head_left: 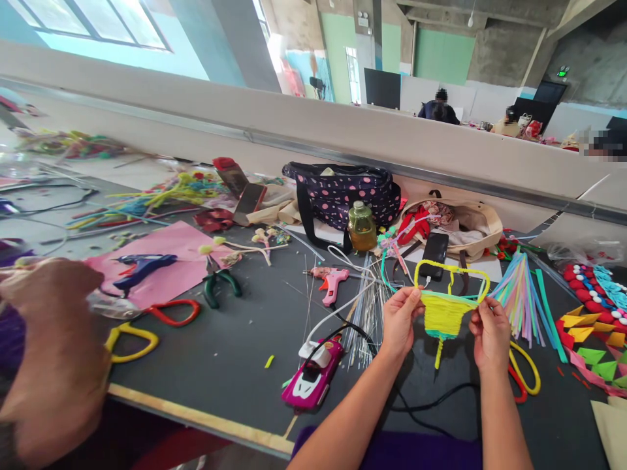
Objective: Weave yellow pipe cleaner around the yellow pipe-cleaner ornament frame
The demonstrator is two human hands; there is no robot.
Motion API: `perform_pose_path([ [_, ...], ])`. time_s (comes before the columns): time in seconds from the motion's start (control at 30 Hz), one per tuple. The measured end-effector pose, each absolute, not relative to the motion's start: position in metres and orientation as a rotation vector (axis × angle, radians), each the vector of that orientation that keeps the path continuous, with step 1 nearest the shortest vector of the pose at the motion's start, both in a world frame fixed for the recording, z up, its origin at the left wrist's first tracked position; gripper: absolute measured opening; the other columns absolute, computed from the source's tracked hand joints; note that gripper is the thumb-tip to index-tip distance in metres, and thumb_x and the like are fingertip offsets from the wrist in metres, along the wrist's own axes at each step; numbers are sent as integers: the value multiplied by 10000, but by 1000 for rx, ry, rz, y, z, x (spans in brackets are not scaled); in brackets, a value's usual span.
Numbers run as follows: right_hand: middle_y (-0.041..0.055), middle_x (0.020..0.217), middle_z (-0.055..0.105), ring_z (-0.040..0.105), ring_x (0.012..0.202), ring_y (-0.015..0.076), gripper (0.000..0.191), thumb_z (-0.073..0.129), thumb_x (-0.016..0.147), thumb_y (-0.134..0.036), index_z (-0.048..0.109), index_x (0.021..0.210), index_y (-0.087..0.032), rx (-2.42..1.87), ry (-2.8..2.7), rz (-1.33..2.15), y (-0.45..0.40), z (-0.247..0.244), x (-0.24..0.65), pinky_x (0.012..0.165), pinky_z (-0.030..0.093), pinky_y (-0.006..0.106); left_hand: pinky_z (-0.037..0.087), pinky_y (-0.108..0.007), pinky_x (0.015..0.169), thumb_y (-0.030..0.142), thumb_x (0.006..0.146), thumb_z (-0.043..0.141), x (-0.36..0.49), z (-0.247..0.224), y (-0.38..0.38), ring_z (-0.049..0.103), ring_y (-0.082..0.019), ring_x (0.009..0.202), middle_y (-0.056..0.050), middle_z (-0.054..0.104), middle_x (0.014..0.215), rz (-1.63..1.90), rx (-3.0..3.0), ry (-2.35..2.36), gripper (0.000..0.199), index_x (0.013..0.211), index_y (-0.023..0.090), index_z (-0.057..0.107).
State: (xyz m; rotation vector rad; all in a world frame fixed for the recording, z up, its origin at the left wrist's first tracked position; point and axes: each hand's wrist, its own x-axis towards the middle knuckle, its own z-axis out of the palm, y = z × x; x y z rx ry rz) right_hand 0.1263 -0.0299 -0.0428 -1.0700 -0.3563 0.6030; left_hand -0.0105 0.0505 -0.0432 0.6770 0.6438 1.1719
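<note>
A yellow pipe-cleaner piece (443, 313) is stretched between my two hands above the dark table. Its body is tightly wrapped, with an open loop frame on top, a teal band low down and a short yellow stem beneath. My left hand (402, 318) pinches the upper left corner, fingers closed. At the upper right corner my right hand (490, 329) grips it the same way. A thin pale green strip runs along the top edge of the wrapped part between the hands.
A magenta car-shaped power strip (313, 375), cables and a pink glue gun (334, 282) lie left of my hands. Yellow-red scissors (526, 372) are at right, pastel stems (522, 294) behind. Another person's arm (59, 359) is at far left, near a blue glue gun (142, 269).
</note>
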Motion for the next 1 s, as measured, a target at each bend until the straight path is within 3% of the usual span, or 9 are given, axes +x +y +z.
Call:
perform_pose_path([
  [0.33,-78,594,466,439,504,68,366,810,575,-300,525,787,-210,-993,-280,628,-31,-43,130,380,289,160,354,-153,473,364,600,813,-8,-46,51,430,-33,485,32,519,561,1152,610,672,307,747,127,685],
  [0.6,-68,638,445,412,512,52,329,810,572,-294,585,788,-189,-941,-235,703,-30,-50,140,368,258,155,308,-145,446,349,599,817,-6,-47,50,364,-20,461,62,432,518,1137,579,653,306,736,118,669],
  [1.0,-62,590,489,399,507,49,285,824,562,-246,629,755,-168,-961,-230,612,-30,-45,134,373,253,141,293,-141,432,365,586,826,-5,-48,51,380,-28,475,61,430,537,1132,576,631,336,710,125,627],
])
